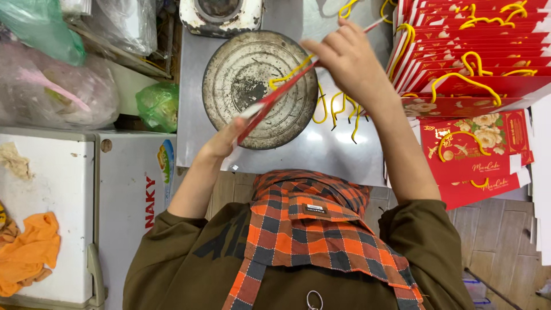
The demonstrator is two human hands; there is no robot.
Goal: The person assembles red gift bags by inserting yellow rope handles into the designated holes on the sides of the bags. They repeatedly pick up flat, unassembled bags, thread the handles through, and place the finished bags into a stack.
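Observation:
I hold a flat folded red paper bag (274, 99), seen edge-on and slanting over a round worn metal disc (241, 74). My left hand (222, 142) grips the bag's lower end near the disc's front rim. The upper end is pinched in my right hand (347, 57), raised above the table. A yellow cord handle (290, 73) loops from the bag's upper half. Several loose yellow cords (342, 110) lie on the grey metal table (321, 152) under my right wrist.
Stacked red paper bags with yellow handles (470, 51) fill the right side, with flat ones (476, 149) below. A white chest (69, 189) with an orange cloth (28, 252) stands left. Plastic bags (158, 106) lie at the back left, a small burner (221, 14) behind the disc.

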